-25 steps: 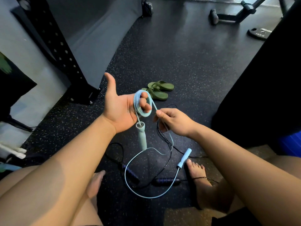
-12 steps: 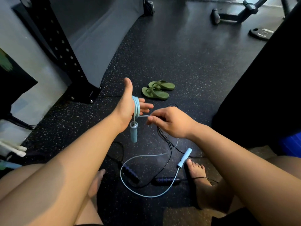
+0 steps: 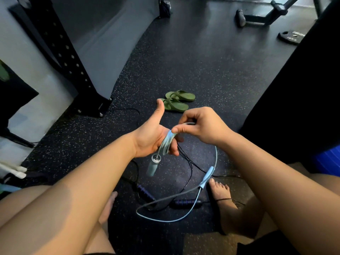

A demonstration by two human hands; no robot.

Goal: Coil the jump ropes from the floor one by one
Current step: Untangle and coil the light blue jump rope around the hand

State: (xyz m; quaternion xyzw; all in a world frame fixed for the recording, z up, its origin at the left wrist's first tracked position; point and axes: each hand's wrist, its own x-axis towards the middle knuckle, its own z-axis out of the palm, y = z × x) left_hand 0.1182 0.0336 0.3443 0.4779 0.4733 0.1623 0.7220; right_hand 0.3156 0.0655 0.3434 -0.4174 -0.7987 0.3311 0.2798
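Observation:
A light blue jump rope is wound in several loops (image 3: 166, 143) round the fingers of my left hand (image 3: 152, 137), whose thumb points up. One light blue handle (image 3: 153, 166) dangles below that palm. My right hand (image 3: 200, 127) pinches the rope's free cord just above the coil. From there the cord curves down to the second light blue handle (image 3: 207, 176) near my right foot and loops on the floor (image 3: 165, 219). A black jump rope with dark purple handles (image 3: 145, 192) lies on the floor beneath.
A pair of green sandals (image 3: 177, 102) lies on the speckled black rubber floor beyond my hands. A black rack upright (image 3: 70, 61) stands at the left, gym equipment and a weight plate (image 3: 291, 36) at the far right. My bare feet (image 3: 220, 192) flank the ropes.
My right hand has risen from beside the coil to above it, carrying the cord over my left fingers. The floor loop has shrunk and the second blue handle has lifted slightly.

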